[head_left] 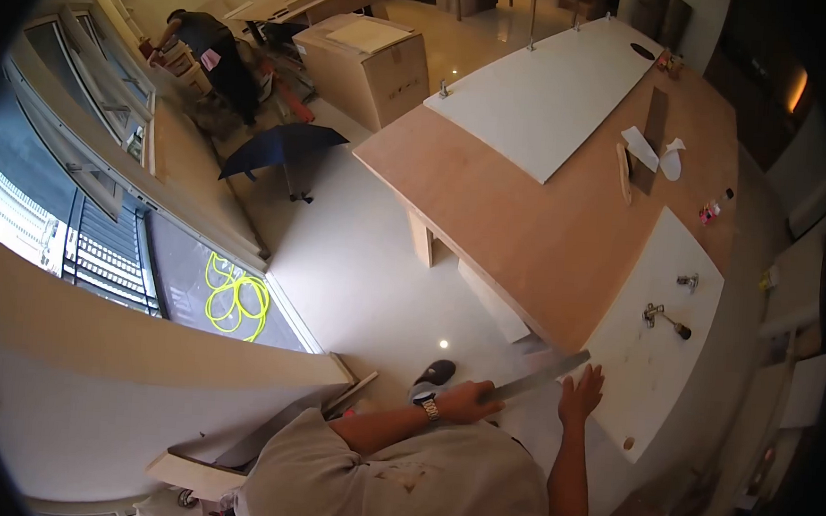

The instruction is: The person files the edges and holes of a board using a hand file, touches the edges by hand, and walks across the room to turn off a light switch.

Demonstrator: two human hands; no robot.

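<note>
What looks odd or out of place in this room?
The dark umbrella does: it is open on the floor indoors, near the large cardboard box, where one would expect it folded away. I see no clear spill around the white panel at the right hand.

1. Counter [472, 214]: far panel [546, 96] on its far side; near panel [647, 367] at its near right end.
2. Hinge [687, 281] on near panel.
3. Umbrella [283, 148] on floor [339, 235], left of counter.
4. Carton [400, 77] behind umbrella.
5. Hose [212, 295] left, nearer than umbrella.
</note>
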